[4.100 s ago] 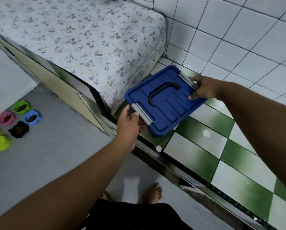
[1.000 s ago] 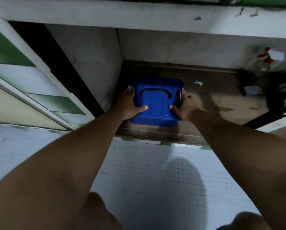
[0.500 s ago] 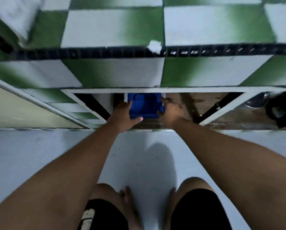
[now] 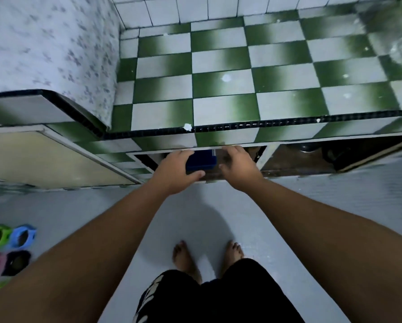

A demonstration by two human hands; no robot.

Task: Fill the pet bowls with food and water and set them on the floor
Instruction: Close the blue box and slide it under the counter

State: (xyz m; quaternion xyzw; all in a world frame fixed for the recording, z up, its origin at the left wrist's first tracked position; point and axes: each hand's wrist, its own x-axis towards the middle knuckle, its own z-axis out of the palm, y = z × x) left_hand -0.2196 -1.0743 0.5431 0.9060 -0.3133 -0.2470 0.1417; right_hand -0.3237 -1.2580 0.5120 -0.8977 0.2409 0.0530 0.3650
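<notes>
blue box (image 4: pixel 201 161) in cupboard (image 4: pixel 288 159) under bench (image 4: pixel 218 106), contents hidden. left hand (image 4: pixel 174 170) over its left end, grip unclear; right hand (image 4: pixel 238 167) loose just beside it. bowls (image 4: pixel 22 236) near left on floor (image 4: pixel 195 217), insides blurred.

I found small coloured bowls (image 4: pixel 22 237) clustered on the grey floor (image 4: pixel 83 206), and the blue box (image 4: pixel 201 162) sitting on the low cabinet shelf (image 4: pixel 288 163).

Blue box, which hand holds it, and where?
The left hand grips the blue box by its left end, thumb along the front; the right hand looks clear of it.
</notes>
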